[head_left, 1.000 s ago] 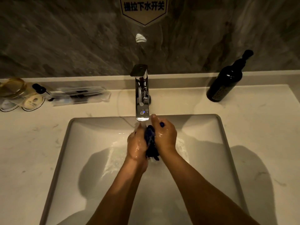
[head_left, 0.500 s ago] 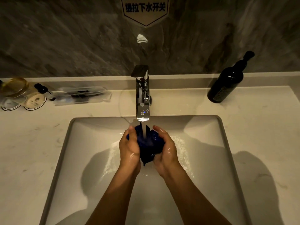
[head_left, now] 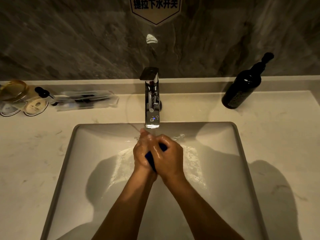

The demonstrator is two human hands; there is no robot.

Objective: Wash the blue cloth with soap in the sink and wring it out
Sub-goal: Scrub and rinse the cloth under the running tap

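Head view: wide white sink with a grey rim, bare basin to left and right of the hands, open counter beyond each rim. Chrome tap just above the fingertips. Left hand and right hand pressed together at the basin's centre under the spout, both wet, each grip closed on the blue cloth. Only slivers of cloth visible between the palms; the rest hidden. Dark pump bottle far right, well apart. Small items at the far left blurred, hard to identify.
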